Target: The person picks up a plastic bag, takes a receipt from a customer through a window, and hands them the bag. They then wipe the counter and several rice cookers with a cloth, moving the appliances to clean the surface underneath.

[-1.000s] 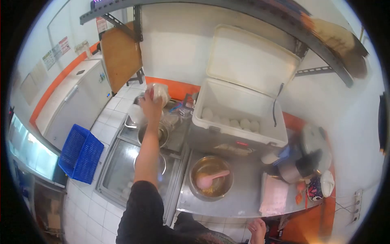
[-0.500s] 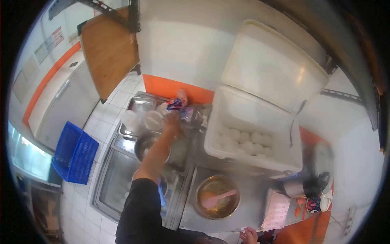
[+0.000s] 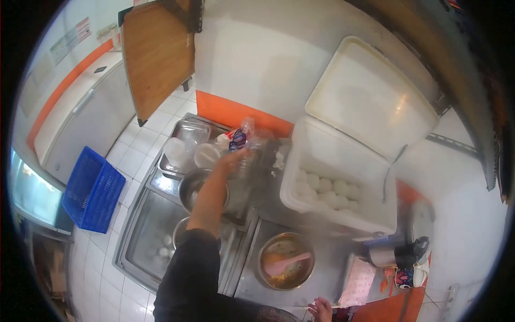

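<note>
My left hand (image 3: 236, 158) reaches out at the upper middle, beside a plastic bag with blue and red print (image 3: 237, 140) and some clear plastic; its fingers are blurred. Under my left forearm is a steel bowl (image 3: 189, 189). My right hand (image 3: 321, 309) is low at the bottom edge, fingers curled around a thin pale item that I cannot make out. Above it on the steel counter, a metal bowl (image 3: 263, 279) holds yellowish food and a pink spatula (image 3: 289, 263). An open white cooler box (image 3: 300, 201) contains several round white balls (image 3: 333, 199).
A blue plastic crate (image 3: 94, 190) stands on the tiled floor at left. White plastic tubs (image 3: 206, 155) sit on a tray at the counter's back. Pink paper (image 3: 358, 281) and a steel pot (image 3: 382, 254) are at right. A wooden board (image 3: 158, 61) stands at upper left.
My left hand has moved slightly right and up toward the clear plastic. The view has shifted a little. A thin pale item now shows at my right hand.
</note>
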`<state>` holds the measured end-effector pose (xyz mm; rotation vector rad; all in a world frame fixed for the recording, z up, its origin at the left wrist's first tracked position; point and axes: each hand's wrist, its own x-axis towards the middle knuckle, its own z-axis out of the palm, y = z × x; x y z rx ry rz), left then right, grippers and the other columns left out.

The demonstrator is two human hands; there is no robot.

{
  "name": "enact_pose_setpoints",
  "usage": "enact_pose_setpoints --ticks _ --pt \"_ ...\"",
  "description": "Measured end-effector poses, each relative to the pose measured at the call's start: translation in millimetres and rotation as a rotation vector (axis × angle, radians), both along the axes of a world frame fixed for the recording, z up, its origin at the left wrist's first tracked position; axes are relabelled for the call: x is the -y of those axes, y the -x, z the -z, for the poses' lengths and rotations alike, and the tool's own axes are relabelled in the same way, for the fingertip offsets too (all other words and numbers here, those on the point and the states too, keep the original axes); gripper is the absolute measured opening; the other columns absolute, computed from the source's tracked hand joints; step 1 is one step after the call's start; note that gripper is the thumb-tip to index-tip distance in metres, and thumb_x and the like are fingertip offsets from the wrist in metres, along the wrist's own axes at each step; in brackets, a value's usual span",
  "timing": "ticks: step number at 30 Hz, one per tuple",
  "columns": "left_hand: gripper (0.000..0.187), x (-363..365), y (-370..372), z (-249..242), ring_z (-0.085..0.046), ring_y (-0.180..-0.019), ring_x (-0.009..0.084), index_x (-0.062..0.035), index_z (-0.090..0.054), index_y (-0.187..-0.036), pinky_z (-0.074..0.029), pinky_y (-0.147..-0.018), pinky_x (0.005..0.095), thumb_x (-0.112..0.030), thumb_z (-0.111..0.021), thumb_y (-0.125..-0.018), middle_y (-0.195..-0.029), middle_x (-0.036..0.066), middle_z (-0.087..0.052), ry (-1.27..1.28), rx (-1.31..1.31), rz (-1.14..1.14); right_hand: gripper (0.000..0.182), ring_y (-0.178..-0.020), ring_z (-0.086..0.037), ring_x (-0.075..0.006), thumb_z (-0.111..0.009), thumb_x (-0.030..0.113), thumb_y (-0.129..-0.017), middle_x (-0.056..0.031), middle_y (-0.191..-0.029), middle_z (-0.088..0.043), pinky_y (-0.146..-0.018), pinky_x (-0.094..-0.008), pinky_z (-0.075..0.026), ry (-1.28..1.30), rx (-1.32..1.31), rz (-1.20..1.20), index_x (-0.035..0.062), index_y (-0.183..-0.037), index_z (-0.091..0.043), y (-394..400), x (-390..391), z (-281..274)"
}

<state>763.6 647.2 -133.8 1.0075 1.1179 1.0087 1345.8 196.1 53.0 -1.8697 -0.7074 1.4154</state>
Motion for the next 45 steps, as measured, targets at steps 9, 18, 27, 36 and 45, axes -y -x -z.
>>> enact_pose_setpoints --ticks 9,18,27,36,45 --pt "0.047 112 -4 -33 -0.065 -0.100 0.0202 -0.0118 -0.058 -0.133 -0.054 -0.083 0.0377 -0.042 -0.051 -0.098 -0.121 0.003 -0.065 0.005 0.788 -0.327 0.046 -0.110 -0.060 -0.0249 -0.056 0.027 -0.098 -0.0138 -0.130 -0.056 -0.094 -0.0371 -0.050 -0.121 -0.069 -0.191 -0.0001 -0.134 -0.050 -7 -40 20" --pt "0.078 323 -58 -202 -0.062 -0.113 0.0307 -0.0006 -0.049 -0.138 -0.051 -0.096 0.0413 -0.028 -0.076 -0.070 -0.129 0.016 -0.060 -0.227 0.867 -0.294 0.062 -0.116 -0.059 -0.0243 -0.070 0.021 -0.089 -0.0166 -0.130 -0.057 -0.095 -0.0351 -0.050 -0.486 -0.292 -0.714 -0.0001 -0.140 -0.042 152 -135 -47" --pt "0.097 434 -122 -389 -0.048 -0.130 0.0290 -0.0046 -0.036 -0.148 -0.040 -0.108 0.0418 -0.041 -0.082 -0.071 -0.141 0.015 -0.047 -0.641 0.287 -0.457 0.061 -0.115 -0.058 -0.0284 -0.059 0.007 -0.084 -0.0206 -0.122 -0.060 -0.098 -0.0375 -0.045 -1.120 -0.280 -0.799 -0.0054 -0.141 -0.038 278 -112 -228" --pt "0.064 414 -92 -617 -0.054 -0.122 0.0273 0.0013 -0.040 -0.144 -0.045 -0.103 0.0422 -0.022 -0.054 -0.086 -0.134 0.017 -0.052 -1.187 -0.249 -1.080 0.073 -0.124 -0.051 -0.0443 -0.060 0.023 -0.088 -0.0332 -0.135 -0.049 -0.105 -0.0439 -0.039 -1.710 -0.251 -0.631 -0.0053 -0.148 -0.029 380 -151 -457" --pt "0.034 287 88 -754 -0.062 -0.098 0.0316 -0.0070 -0.059 -0.107 -0.055 -0.077 0.0496 -0.033 -0.051 -0.087 -0.104 0.015 -0.060 -0.730 -0.278 -0.872 0.035 -0.112 -0.062 -0.0376 -0.055 0.010 -0.078 -0.0226 -0.118 -0.065 -0.095 -0.0379 -0.050 -1.835 0.759 -0.502 0.0013 -0.110 -0.069 366 -314 -620"
